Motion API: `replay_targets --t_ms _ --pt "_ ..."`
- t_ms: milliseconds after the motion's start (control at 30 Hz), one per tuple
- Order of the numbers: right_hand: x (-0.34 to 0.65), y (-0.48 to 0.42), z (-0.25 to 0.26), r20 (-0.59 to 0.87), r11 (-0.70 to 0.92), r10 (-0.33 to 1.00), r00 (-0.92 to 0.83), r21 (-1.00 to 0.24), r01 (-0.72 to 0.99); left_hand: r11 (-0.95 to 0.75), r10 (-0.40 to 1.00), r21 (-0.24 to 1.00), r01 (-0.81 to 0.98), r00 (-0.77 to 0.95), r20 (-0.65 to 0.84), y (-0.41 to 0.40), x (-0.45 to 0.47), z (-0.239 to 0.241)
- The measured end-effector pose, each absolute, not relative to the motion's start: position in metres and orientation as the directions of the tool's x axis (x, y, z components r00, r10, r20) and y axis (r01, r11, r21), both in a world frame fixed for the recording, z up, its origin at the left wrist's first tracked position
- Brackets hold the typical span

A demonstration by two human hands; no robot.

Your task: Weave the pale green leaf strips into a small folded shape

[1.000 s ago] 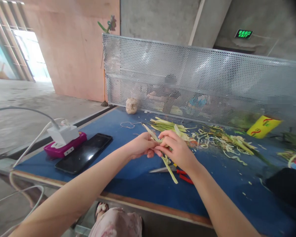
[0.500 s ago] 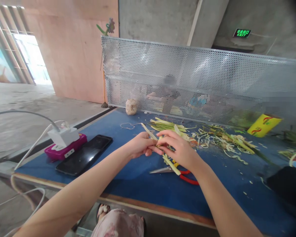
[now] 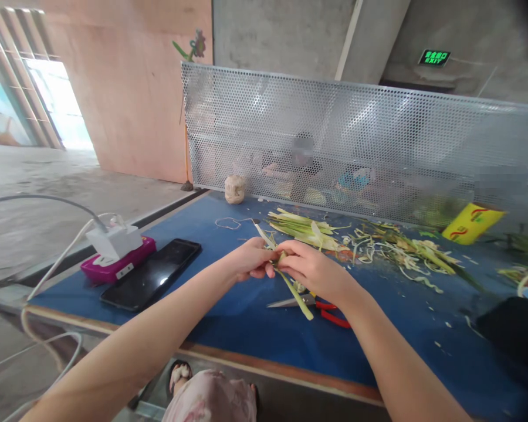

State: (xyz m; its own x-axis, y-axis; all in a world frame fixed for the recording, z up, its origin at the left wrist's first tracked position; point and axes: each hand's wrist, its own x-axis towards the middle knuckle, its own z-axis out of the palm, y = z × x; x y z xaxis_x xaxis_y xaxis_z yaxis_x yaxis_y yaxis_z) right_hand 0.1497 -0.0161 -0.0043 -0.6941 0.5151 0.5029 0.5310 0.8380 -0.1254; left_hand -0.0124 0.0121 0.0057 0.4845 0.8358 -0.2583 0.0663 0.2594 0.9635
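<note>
My left hand [image 3: 253, 258] and my right hand [image 3: 312, 266] meet over the blue table, fingers closed on a pale green plant stalk [image 3: 297, 296]. Its lower end slants down to the right, above red-handled scissors [image 3: 335, 317] lying on the tabletop. A whitish pointed strip [image 3: 264, 234] sticks up past my left fingers; whether it belongs to the same stalk I cannot tell. Just beyond my hands lies a bunch of cut green stalks [image 3: 297, 225]. The fingertips partly cover what is pinched between them.
Curly plant scraps [image 3: 405, 249] spread to the right, near a yellow packet [image 3: 473, 223]. A black phone [image 3: 152, 275] and a magenta power strip [image 3: 118, 262] lie left. At the back stand a pale round lump [image 3: 234, 190] and a perforated metal screen [image 3: 255, 129], a person behind it.
The stalk's lower end has swung left and down, and more of it shows below my hands. My right hand has shifted slightly left, closer to my left hand.
</note>
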Motion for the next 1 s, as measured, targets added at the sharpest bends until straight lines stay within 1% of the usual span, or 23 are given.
replay_targets --t_ms 100,200,267,333,433,533,667,767,900,1000 --pt "0.149 -0.019 -0.003 0.543 0.833 0.495 -0.679 -0.075 0.548 0.283 0.861 0.959 0.008 0.438 -0.258 0.015 -0.014 0.007" --pt "0.145 -0.023 -0.001 0.542 0.796 0.506 -0.671 0.006 0.605 0.317 0.884 0.947 -0.060 0.380 -0.272 0.019 -0.016 0.006" --pt "0.143 -0.024 -0.002 0.543 0.751 0.505 -0.671 0.106 0.652 0.352 0.884 0.930 -0.105 0.364 -0.293 0.020 -0.016 0.005" --pt "0.140 -0.024 -0.005 0.551 0.693 0.485 -0.679 0.232 0.683 0.391 0.874 0.908 -0.153 0.370 -0.315 0.021 -0.016 0.004" --pt "0.139 -0.022 -0.010 0.612 0.594 0.406 -0.679 0.388 0.705 0.436 0.855 0.875 -0.209 0.400 -0.331 0.021 -0.015 0.003" --pt "0.141 -0.022 -0.013 0.662 0.565 0.292 -0.690 0.463 0.683 0.445 0.847 0.861 -0.247 0.429 -0.315 0.020 -0.014 0.002" --pt "0.141 -0.027 -0.013 0.686 0.606 0.225 -0.692 0.457 0.651 0.392 0.862 0.875 -0.284 0.447 -0.241 0.023 -0.018 -0.001" --pt "0.138 -0.028 -0.013 0.734 0.648 0.202 -0.649 0.397 0.650 0.329 0.885 0.893 -0.307 0.430 -0.179 0.028 -0.021 -0.004" --pt "0.138 -0.025 -0.013 0.752 0.745 0.274 -0.600 0.228 0.626 0.257 0.915 0.912 -0.321 0.384 -0.123 0.031 -0.021 -0.003" --pt "0.142 -0.020 -0.013 0.750 0.763 0.317 -0.581 0.163 0.626 0.219 0.929 0.915 -0.338 0.358 -0.090 0.030 -0.020 0.000"
